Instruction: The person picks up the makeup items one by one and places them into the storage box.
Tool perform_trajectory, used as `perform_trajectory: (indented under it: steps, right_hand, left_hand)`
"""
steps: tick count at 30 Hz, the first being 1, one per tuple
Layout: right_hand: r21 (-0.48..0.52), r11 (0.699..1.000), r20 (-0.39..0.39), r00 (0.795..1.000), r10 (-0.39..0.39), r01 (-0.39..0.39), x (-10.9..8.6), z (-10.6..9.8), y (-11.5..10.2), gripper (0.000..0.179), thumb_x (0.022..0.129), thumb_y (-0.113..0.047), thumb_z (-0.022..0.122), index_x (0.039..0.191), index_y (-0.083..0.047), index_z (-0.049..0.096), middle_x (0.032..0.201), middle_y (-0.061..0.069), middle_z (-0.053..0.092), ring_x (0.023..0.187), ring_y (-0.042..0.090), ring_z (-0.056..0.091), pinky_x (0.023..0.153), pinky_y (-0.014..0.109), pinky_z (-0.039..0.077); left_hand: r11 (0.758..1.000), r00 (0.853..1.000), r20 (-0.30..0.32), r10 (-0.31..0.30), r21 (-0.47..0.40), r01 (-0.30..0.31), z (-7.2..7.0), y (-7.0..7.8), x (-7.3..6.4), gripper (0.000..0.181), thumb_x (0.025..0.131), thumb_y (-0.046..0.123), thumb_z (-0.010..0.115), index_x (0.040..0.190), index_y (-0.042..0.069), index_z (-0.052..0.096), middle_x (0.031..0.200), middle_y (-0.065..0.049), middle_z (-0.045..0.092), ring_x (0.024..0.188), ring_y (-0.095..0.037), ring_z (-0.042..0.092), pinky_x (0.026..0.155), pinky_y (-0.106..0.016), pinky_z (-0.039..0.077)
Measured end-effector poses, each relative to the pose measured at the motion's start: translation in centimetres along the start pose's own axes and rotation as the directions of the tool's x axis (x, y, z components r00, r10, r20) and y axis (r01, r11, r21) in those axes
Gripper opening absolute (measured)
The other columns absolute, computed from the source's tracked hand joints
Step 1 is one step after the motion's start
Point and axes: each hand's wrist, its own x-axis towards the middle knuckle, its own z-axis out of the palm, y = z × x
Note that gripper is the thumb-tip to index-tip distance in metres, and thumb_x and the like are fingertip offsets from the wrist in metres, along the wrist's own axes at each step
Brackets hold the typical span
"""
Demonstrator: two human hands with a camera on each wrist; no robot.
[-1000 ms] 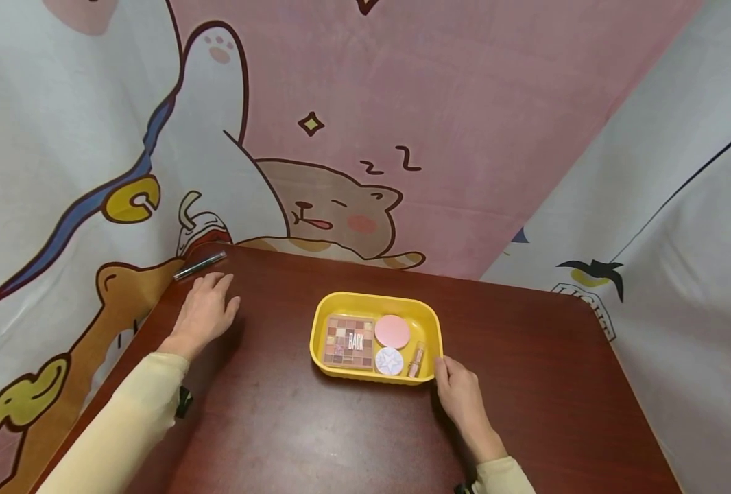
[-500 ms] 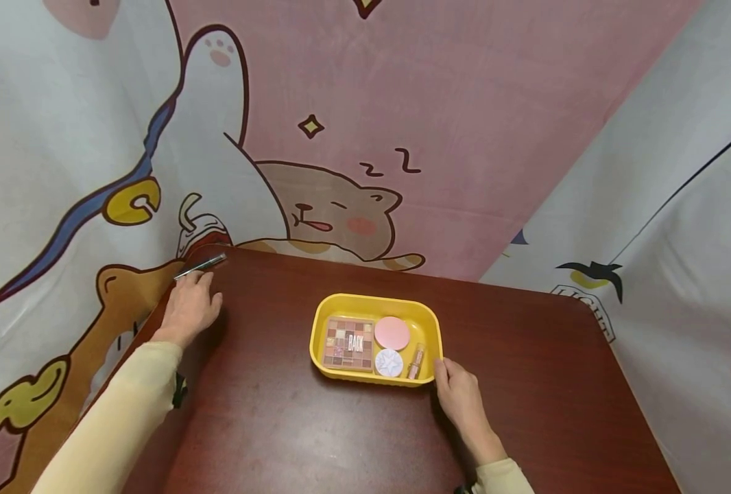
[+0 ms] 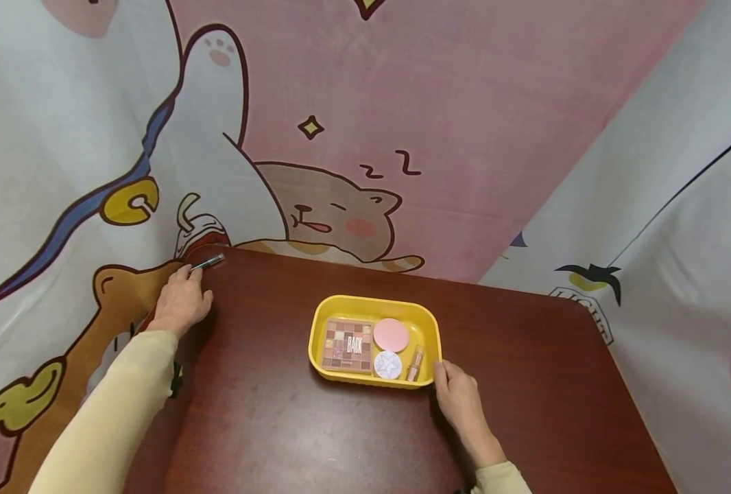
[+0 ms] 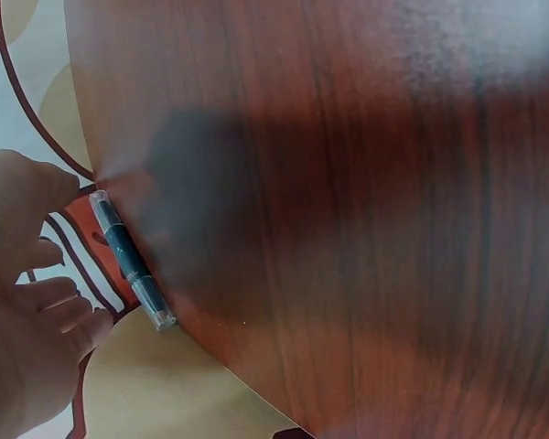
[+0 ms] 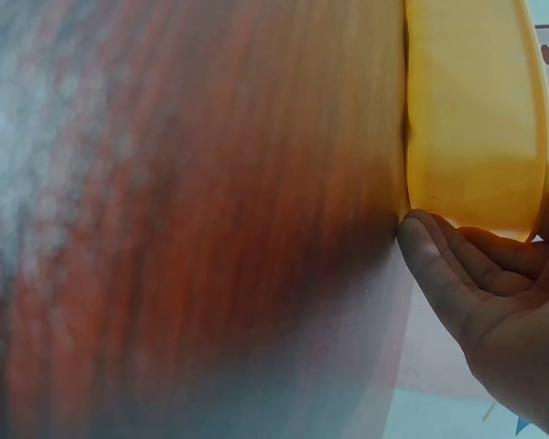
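Observation:
At the table's far left corner lies a slim dark tube with clear ends [image 4: 128, 261], its kind unclear. My left hand [image 3: 182, 300] reaches over its near end; in the left wrist view the thumb and bent fingers are spread beside the tube, with a gap to it. A yellow plastic tray [image 3: 435, 329] stands mid-table. My right hand [image 3: 462, 398] grips its right end, thumb at the rim and fingers against the outer wall [image 5: 480, 192]. Inside the tray are an eyeshadow palette [image 3: 347, 345], a pink round compact [image 3: 391, 335], a white star-patterned round case [image 3: 387, 365] and a lipstick-like tube [image 3: 415, 363].
The dark red-brown wooden table [image 3: 316, 432] has rounded far corners. A cartoon-printed curtain [image 3: 464, 137] hangs close behind it and along both sides. The tube lies right by the table's edge.
My left hand has moved left and forward from beside the tube until its fingers overlap the tube's near end. My right hand stays on the tray, which has not visibly moved.

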Motion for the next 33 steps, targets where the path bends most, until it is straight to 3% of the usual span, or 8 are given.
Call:
perform_trajectory:
  steps: [8, 15, 27, 33]
  right_hand:
    - [0.001, 1.000, -0.024, 1.000, -0.017, 0.017, -0.1, 0.2, 0.1, 0.038, 0.105, -0.012, 0.055, 0.067, -0.016, 0.053, 0.064, -0.004, 0.051, 0.063, 0.016, 0.050, 0.060, 0.032, 0.043]
    - [-0.002, 1.000, -0.028, 0.999, -0.030, 0.030, -0.1, 0.1, 0.1, 0.037, 0.104, -0.011, 0.056, 0.068, -0.016, 0.054, 0.065, -0.005, 0.052, 0.064, 0.016, 0.051, 0.061, 0.033, 0.044]
    - [0.001, 1.000, -0.004, 1.000, -0.006, 0.006, 0.0, 0.2, 0.3, 0.035, 0.105, -0.013, 0.054, 0.070, -0.015, 0.056, 0.066, -0.004, 0.053, 0.065, 0.016, 0.052, 0.062, 0.033, 0.045]
    - [0.010, 1.000, -0.017, 1.000, -0.022, 0.022, 0.0, 0.1, 0.3, 0.036, 0.105, -0.012, 0.055, 0.069, -0.015, 0.054, 0.065, -0.004, 0.051, 0.064, 0.014, 0.049, 0.060, 0.030, 0.043]
  left_hand:
    - [0.999, 0.996, 0.079, -0.044, 0.000, 0.044, 0.2, -0.5, 0.9, 0.065, 0.097, 0.015, 0.054, 0.146, -0.021, 0.034, 0.152, -0.046, 0.025, 0.139, -0.061, 0.027, 0.111, -0.072, 0.030]
    - [0.998, 0.992, 0.107, -0.067, 0.019, 0.065, 0.2, -0.9, 1.5, 0.069, 0.096, 0.016, 0.054, 0.149, -0.021, 0.029, 0.152, -0.048, 0.021, 0.140, -0.062, 0.024, 0.109, -0.073, 0.031]
    - [0.996, 0.971, 0.221, -0.094, 0.022, 0.092, 0.0, -1.4, 1.7, 0.073, 0.096, 0.017, 0.050, 0.152, -0.021, 0.021, 0.153, -0.050, 0.012, 0.141, -0.064, 0.017, 0.109, -0.076, 0.026]
    - [0.993, 0.964, 0.236, -0.118, 0.005, 0.121, 0.1, -1.6, 1.8, 0.074, 0.096, 0.017, 0.050, 0.152, -0.020, 0.020, 0.154, -0.050, 0.011, 0.141, -0.065, 0.015, 0.108, -0.078, 0.022]
